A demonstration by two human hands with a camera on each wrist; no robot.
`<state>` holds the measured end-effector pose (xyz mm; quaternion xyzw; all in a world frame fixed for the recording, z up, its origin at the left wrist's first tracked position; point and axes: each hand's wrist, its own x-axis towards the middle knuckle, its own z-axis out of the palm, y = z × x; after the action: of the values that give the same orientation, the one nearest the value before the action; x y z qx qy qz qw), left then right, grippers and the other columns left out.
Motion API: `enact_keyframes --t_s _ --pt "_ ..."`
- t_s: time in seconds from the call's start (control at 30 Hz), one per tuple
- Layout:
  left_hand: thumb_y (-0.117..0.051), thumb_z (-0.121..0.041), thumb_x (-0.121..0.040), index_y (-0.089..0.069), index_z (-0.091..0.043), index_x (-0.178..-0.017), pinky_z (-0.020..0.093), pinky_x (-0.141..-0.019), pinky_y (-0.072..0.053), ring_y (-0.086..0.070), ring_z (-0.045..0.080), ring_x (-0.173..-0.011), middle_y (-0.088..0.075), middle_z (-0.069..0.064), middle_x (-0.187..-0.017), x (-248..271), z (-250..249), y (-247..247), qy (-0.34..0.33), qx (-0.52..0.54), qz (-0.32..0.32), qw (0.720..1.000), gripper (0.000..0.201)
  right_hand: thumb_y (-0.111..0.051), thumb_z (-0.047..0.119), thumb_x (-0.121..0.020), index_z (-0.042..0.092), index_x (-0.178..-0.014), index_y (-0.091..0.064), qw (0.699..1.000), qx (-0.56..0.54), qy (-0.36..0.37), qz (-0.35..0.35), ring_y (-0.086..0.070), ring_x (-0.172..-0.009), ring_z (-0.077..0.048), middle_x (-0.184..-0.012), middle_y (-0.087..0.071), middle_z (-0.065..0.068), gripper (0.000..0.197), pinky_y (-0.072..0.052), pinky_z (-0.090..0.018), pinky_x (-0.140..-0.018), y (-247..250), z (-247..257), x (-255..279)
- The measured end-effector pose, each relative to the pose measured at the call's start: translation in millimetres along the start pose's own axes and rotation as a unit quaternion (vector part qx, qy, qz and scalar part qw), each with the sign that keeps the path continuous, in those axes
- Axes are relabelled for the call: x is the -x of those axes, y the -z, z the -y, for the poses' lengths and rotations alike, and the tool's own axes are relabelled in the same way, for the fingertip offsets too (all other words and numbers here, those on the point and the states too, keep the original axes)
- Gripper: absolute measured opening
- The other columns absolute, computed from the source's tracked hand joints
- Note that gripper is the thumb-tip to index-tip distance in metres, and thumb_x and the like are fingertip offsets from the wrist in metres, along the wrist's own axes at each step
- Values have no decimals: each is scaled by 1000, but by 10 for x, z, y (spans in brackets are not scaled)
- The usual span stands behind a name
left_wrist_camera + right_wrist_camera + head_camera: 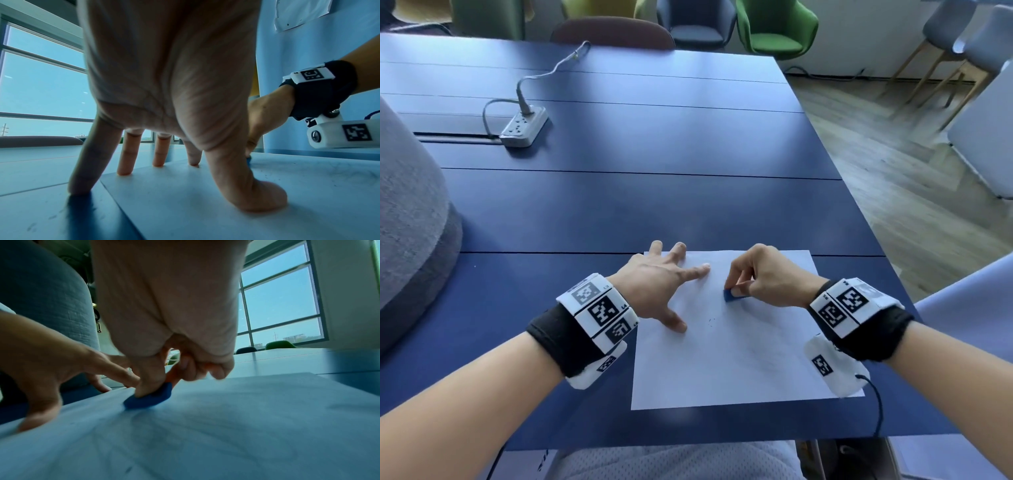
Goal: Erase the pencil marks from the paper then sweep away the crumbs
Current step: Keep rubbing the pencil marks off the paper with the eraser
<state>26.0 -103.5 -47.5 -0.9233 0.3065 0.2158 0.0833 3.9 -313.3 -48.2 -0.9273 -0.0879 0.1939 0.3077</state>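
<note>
Right hand pinches eraser on paper; left hand splayed flat, pressing paper.

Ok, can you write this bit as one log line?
step: erasing | right hand: pinches small blue eraser on white paper sheet | left hand: pressing sheet

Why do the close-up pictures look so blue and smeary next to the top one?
Head view: sharp, daylight sheen on the table. Right wrist view: blue cast, paper streaked with motion blur around the eraser. Left wrist view: bright windows behind, left hand looming huge and distorted.
</note>
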Motion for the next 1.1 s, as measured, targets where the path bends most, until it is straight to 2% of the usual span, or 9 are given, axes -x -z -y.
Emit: enact_keyframes --t_s 0.07,0.2,0.37,0.5,0.67,0.83,1.0,1.03,1.1 --pt "-71 -67 -72 -6 -51 -151 31 -71 -31 -31 24 -113 -22 -1 -141 2 0 -6 2 3 1 1000 103 -70 4 -80 20 -78 -75 999 -19 -4 -25 -55 -57 -6 -66 -63 4 17 -41 -16 -55 -18 -14 0" --pt "-71 -67 -71 -7 -50 -151 31 -72 -32 -31 25 -114 -22 -1 -141 -3 -10 -3 1 -2 4 1000 104 -71 5 -80 22 -78 -74 996 -8 7 88 -49 -51 0 -68 -62 3 17 -38 -10 -49 -38 -5 152" --pt "-71 -67 -72 -6 -51 -151 31 -72 -32 -31 25 -115 -21 -1 -141 2 -7 6 5 -2 5 1000 103 -69 3 -81 14 -84 -75 1000 -25 4 -8 -50 -54 -2 -65 -59 5 13 -36 -6 -48 -77 23 102" --pt "-72 -66 -72 -7 -50 -151 30 -70 -32 -31 25 -115 -22 -1 -141 4 -13 5 4 -1 9 1000 104 -71 5 -80 17 -83 -75 993 8 27 116 -52 -61 -9 -78 -69 -8 13 -41 -16 -55 -116 45 236" --pt "-71 -66 -72 -6 -51 -151 31 -72 -33 -30 26 -115 -21 -1 -142 13 -17 9 7 -2 10 1000 103 -69 3 -79 20 -81 -75 999 -10 45 -8 -48 -55 -3 -78 -68 -6 18 -37 -9 -51 -129 45 64" --pt "-73 -65 -72 -7 -49 -151 31 -72 -33 -30 26 -117 -21 -1 -142 1 -14 7 5 -1 9 1000 104 -72 7 -78 22 -82 -76 988 24 61 142 -53 -66 -11 -82 -70 -6 16 -44 -24 -61 -170 51 259" --pt "-72 -67 -71 -6 -51 -151 32 -73 -34 -30 26 -116 -21 -2 -142 4 -12 5 7 2 8 1000 104 -70 2 -78 19 -82 -76 997 -9 75 24 -52 -63 -11 -78 -70 -6 19 -43 -20 -59 -195 93 82" --pt "-72 -67 -72 -6 -51 -151 32 -73 -34 -30 26 -117 -21 -2 -142 2 -12 4 7 3 8 1000 104 -69 1 -77 20 -80 -76 996 -5 76 41 -54 -65 -12 -77 -69 -4 20 -45 -23 -59 -199 77 113" --pt "-72 -66 -72 -6 -50 -151 32 -73 -33 -30 26 -117 -21 -1 -143 3 -7 -2 6 1 9 1000 104 -69 2 -76 21 -79 -76 987 35 78 133 -59 -70 -16 -77 -69 0 21 -49 -29 -65 -181 95 211"
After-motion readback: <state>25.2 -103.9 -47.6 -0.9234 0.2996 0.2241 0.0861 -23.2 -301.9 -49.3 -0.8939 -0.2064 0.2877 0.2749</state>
